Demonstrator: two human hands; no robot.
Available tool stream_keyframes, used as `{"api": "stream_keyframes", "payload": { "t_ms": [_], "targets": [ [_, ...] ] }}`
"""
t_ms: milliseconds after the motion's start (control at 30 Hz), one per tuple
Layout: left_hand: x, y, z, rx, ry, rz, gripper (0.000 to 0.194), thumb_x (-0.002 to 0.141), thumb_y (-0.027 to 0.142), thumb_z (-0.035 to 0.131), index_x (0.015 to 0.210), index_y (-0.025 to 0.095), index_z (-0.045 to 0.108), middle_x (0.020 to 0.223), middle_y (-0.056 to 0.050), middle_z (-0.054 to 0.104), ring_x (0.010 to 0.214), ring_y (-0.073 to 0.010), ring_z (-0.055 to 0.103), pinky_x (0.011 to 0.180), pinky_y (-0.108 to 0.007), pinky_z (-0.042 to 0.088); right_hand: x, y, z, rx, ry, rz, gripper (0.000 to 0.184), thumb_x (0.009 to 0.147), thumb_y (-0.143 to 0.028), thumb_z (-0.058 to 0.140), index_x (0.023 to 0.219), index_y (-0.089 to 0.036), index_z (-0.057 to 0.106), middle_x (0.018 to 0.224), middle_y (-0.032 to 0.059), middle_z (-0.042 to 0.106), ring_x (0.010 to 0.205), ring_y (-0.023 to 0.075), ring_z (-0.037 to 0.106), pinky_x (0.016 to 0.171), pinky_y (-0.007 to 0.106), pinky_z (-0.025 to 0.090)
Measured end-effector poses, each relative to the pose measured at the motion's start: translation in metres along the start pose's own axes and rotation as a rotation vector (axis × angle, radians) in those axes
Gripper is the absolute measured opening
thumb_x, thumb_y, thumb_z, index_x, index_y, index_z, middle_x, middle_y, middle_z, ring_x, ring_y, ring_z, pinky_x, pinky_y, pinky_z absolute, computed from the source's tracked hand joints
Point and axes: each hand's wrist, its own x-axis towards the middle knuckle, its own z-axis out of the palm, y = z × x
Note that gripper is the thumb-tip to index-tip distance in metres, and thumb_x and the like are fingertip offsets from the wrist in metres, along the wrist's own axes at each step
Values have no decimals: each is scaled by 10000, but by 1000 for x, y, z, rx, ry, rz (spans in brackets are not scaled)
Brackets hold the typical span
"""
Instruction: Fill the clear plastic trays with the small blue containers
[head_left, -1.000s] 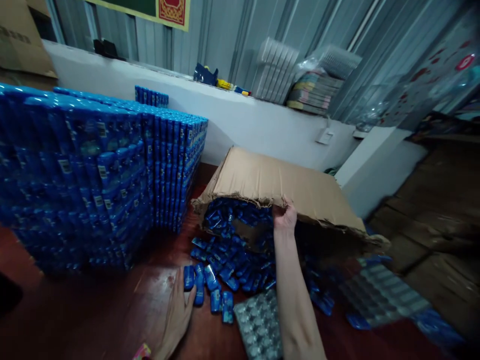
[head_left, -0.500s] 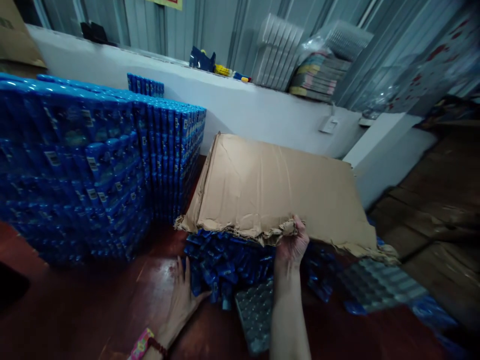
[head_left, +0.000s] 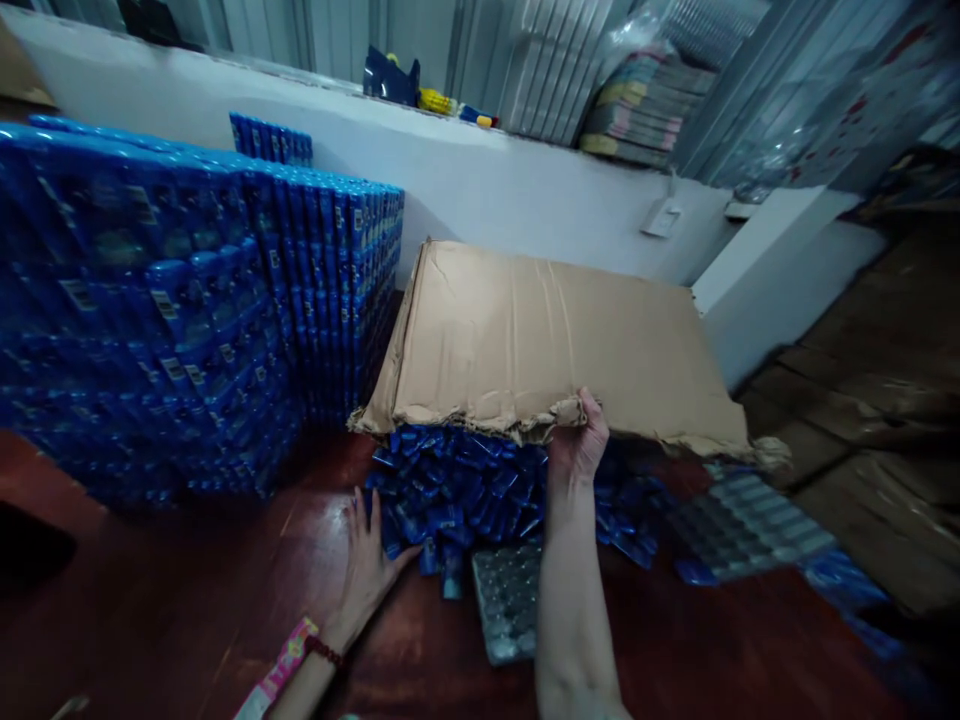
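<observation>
The carton [head_left: 555, 330] lay on its side, its torn near edge overhanging a heap of blue packets [head_left: 472, 490] that spilled out in front of it. The right hand [head_left: 581, 445] pinched that ragged edge, thumb on top and the other fingers hidden below. The left hand [head_left: 375, 560] was set down in front of the carton's left corner, fingers spread, thumb pointing at the heap; I cannot tell whether it touched a packet.

A narrow strip separated the carton's left side from the tall blue stacks [head_left: 330, 280], tightest at the carton's near-left corner. Behind the carton, a low white wall [head_left: 487, 185] left little room. In front of it, the red-brown tabletop [head_left: 420, 660] stretched toward the wearer, with a clear moulded tray [head_left: 506, 605] partly behind the right forearm. A second tray [head_left: 754, 525] lay off the carton's near-right corner.

One second earlier, the carton's edge had been lifted higher, showing packets inside; now it had tipped down and its broad upper face hid the interior. The left fingers, then closer together, had fanned apart, while the right hand kept its grip.
</observation>
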Motion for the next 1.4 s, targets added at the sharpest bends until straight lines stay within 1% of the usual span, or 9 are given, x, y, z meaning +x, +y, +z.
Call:
{"api": "stream_keyframes", "payload": {
  "t_ms": [333, 500, 633, 767, 900, 1000, 1067, 1167, 1400],
  "targets": [
    [-1, 1, -3, -54, -83, -74, 692, 867, 483, 452, 1432, 161, 217, 1516, -185, 90, 1396, -339, 61, 1085, -576, 182, 95, 24, 75, -17, 212, 3, 109, 708, -124, 527, 654, -194, 463, 525, -98, 530, 488, 58, 545, 492, 162, 469],
    [0, 3, -7, -90, -108, -95, 667, 879, 464, 441, 1437, 185, 204, 1525, -158, 68, 1400, -321, 68, 1092, -564, 181, 107, 22, 85, -71, 170, 42, 107, 838, -234, 449, 782, -187, 527, 603, -73, 574, 605, 71, 595, 590, 202, 502],
    [0, 5, -9, -108, -129, -97, 678, 868, 467, 466, 1431, 177, 224, 1522, -163, 79, 1400, -326, 54, 1090, -580, 159, 57, 0, 44, -350, -296, 218, 357, 803, -512, 529, 940, -189, 596, 777, 14, 677, 826, 170, 650, 723, 372, 525],
    [-2, 1, -12, -179, -134, -143, 646, 871, 462, 462, 1418, 188, 257, 1522, -137, 108, 1404, -310, 54, 1104, -567, 132, -25, -18, -41, -940, -694, 329, 416, 656, -390, 731, 1014, -191, 658, 858, 42, 709, 882, 219, 650, 808, 420, 505],
    [-5, -2, -23, -237, -101, -202, 576, 883, 428, 453, 1390, 191, 315, 1494, -130, 204, 1390, -270, 167, 1119, -496, 185, -106, -14, -126, -1340, -608, 193, 327, 703, -373, 686, 1014, -274, 686, 979, 38, 701, 928, 255, 638, 901, 495, 456],
    [-10, 1, -35, -217, -103, -169, 551, 884, 402, 465, 1378, 196, 333, 1473, -129, 252, 1367, -257, 239, 1112, -468, 233, -164, 10, -157, -1506, -615, 142, 520, 698, -413, 687, 1201, -337, 578, 1236, 50, 591, 1164, 322, 512, 1013, 574, 332],
    [-14, 9, -42, -175, -86, -133, 517, 891, 373, 465, 1366, 206, 350, 1448, -124, 296, 1345, -247, 288, 1104, -458, 266, -195, 33, -163, -1617, -572, 90, 620, 705, -428, 681, 1291, -369, 484, 1379, 58, 459, 1289, 355, 365, 1064, 610, 207],
    [-22, 26, -49, -116, -98, 34, 413, 901, 291, 461, 1307, 226, 430, 1374, -107, 397, 1294, -228, 370, 1083, -442, 321, -223, 63, -163, -1736, -447, -44, 492, 813, -368, 560, 1297, -339, 476, 1441, 67, 367, 1352, 338, 241, 1080, 609, 138],
    [-37, 51, -38, -170, -339, 374, 402, 903, 161, 416, 1295, 244, 451, 1338, -102, 455, 1298, -239, 372, 1029, -466, 395, -229, 71, -162, -1837, -422, -119, 242, 879, -284, 442, 900, -214, 672, 1275, 139, 545, 1262, 310, 411, 1029, 615, 242]
  ]
}}
